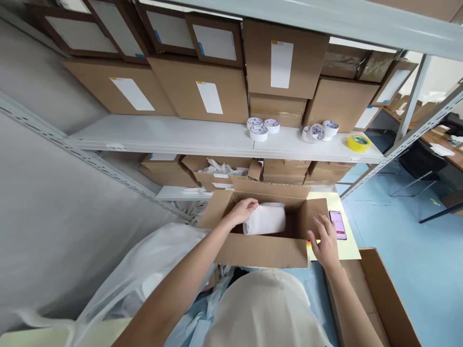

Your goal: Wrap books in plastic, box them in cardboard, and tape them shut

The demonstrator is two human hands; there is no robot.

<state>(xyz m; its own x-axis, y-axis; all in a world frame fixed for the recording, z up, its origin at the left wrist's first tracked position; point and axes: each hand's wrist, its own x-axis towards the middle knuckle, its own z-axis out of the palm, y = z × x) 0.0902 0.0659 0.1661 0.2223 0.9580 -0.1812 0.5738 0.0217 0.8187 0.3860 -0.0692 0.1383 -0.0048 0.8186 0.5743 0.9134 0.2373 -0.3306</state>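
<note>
An opened cardboard box [260, 250] stands in front of me with its flaps folded outward. My left hand [246, 210] grips the left end of a white wrapped packet [265, 219] at the box's opening; what is inside the wrapping is hidden. Over the box's right flap, my right hand [325, 238] hovers with fingers apart and nothing in them. Close by that hand, a phone [337, 225] with a pink screen lies on a pale yellow board [350, 246].
A grey shelf [202, 132] carries several cardboard boxes [206, 96], white tape rolls [259, 133] and a yellow tape roll [358, 143]. A large translucent bag [144, 260] sits at left. Another open carton [387, 294] is at lower right, near a black chair [421, 161].
</note>
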